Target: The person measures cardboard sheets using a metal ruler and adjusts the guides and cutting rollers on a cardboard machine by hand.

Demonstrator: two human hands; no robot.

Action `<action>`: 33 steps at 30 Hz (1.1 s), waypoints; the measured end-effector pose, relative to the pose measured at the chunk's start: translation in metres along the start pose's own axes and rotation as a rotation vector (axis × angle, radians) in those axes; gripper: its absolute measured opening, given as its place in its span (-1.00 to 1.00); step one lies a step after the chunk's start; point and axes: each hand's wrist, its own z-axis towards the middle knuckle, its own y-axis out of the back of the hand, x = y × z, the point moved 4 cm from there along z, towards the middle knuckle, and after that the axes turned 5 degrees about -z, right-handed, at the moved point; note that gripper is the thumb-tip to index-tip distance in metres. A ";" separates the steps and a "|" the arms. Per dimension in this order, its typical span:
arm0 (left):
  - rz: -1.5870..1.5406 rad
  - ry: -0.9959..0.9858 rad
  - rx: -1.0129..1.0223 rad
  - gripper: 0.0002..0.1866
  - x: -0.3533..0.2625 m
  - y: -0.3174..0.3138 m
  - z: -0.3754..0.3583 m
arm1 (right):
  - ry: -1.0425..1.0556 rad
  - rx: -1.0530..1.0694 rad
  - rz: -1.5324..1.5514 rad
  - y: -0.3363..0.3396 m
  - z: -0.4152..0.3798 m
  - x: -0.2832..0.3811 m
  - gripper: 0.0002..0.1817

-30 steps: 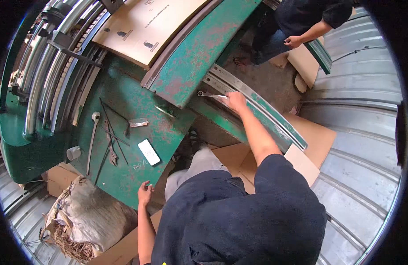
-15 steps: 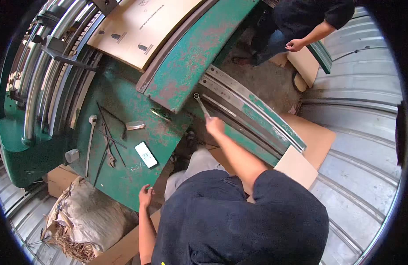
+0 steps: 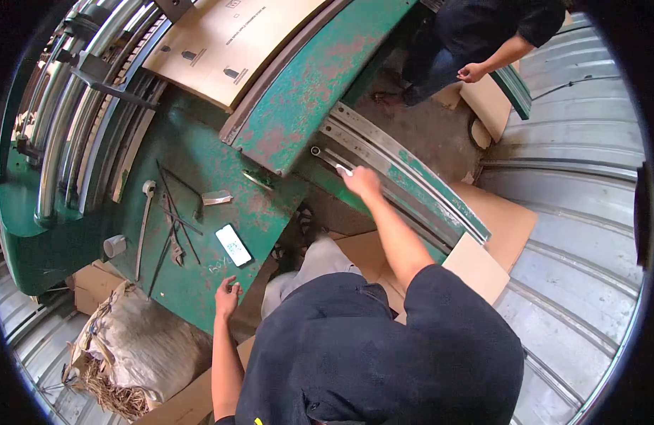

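Note:
My right hand (image 3: pixel 361 183) is closed around the handle end of a metal ring wrench (image 3: pixel 334 161). The wrench's ring (image 3: pixel 316 151) sits at the near end of a long metal rail (image 3: pixel 384 166), and its shaft lies roughly along that rail. My left hand (image 3: pixel 228 297) hangs by the edge of the green table (image 3: pixel 270 227), fingers loosely curled and apart, with nothing in it. Nearest to it on the table is a phone (image 3: pixel 233 246) with a lit screen.
An adjustable wrench (image 3: pixel 177 251), thin dark rods (image 3: pixel 189 244) and a white cup-shaped piece (image 3: pixel 115 246) are left on the table. Rollers (image 3: pixel 65 134) stand beyond, near a cardboard sheet (image 3: pixel 231 42). A stuffed sack (image 3: pixel 150 340) sits below. Another person (image 3: pixel 476 42) stands at upper right.
My right hand has swung right and slightly up, turning the wrench handle about its ring towards the rail's direction. My left hand has risen a little towards the phone.

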 end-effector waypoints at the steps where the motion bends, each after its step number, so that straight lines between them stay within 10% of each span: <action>1: -0.003 0.003 -0.005 -0.63 0.006 0.002 -0.002 | 0.050 0.074 -0.047 -0.003 0.018 -0.006 -0.24; 7: 0.123 0.017 -0.044 -0.64 0.072 0.018 -0.020 | 0.072 0.575 -0.028 -0.001 0.041 0.001 -0.22; 15: -0.032 0.148 -0.062 -0.65 0.126 0.017 -0.045 | 0.032 0.734 0.611 -0.049 0.029 -0.018 -0.33; 25: -0.103 0.031 0.006 -0.65 0.080 -0.006 -0.021 | -0.135 0.300 0.933 -0.126 -0.010 0.011 -0.31; 33: -0.103 0.012 -0.040 -0.66 0.111 0.006 0.042 | 0.046 0.184 1.045 -0.052 -0.037 0.000 -0.39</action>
